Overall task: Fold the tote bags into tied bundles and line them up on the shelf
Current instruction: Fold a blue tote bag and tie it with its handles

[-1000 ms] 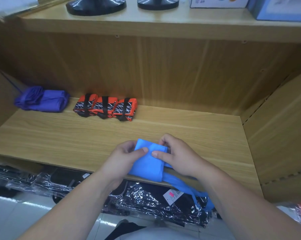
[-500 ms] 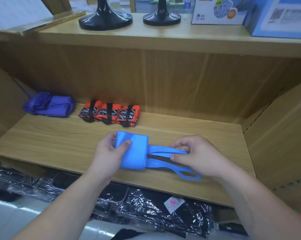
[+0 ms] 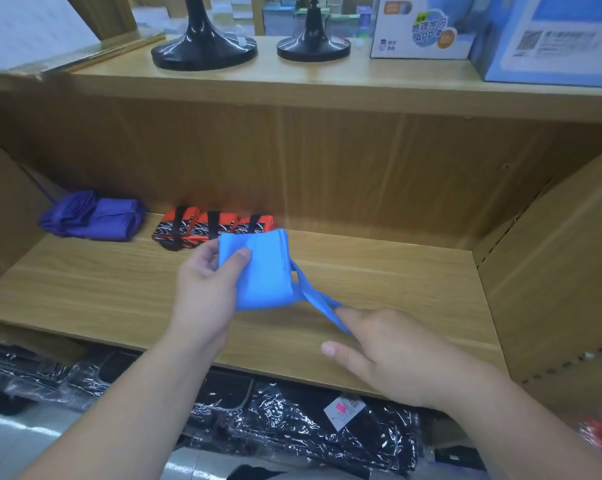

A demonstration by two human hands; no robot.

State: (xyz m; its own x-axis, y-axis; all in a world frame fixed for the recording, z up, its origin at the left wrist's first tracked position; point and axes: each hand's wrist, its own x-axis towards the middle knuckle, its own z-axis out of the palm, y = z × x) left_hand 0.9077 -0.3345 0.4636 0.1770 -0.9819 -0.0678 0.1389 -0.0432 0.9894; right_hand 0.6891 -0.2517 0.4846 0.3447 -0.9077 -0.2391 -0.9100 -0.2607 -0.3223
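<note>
A folded light-blue tote bag (image 3: pixel 263 271) is held up above the wooden shelf (image 3: pixel 379 271). My left hand (image 3: pixel 206 289) grips its left edge, thumb on the front. The bag's blue handle strap (image 3: pixel 322 303) runs down to the right into my right hand (image 3: pixel 386 348), whose fingers curl round it while the thumb sticks out. At the back left of the shelf, three orange-and-black tied bundles (image 3: pixel 211 228) lie side by side. A purple folded bag (image 3: pixel 91 220) lies to their left.
The upper shelf carries two black stand bases (image 3: pixel 204 46) and boxes (image 3: pixel 420 29). Plastic-wrapped black goods (image 3: pixel 292 420) lie below the shelf. A slanted wooden side panel (image 3: pixel 552 271) bounds the shelf on the right.
The blue bag has been lifted off the shelf and turned more upright in my left hand. My right hand has pulled the strap down and toward me.
</note>
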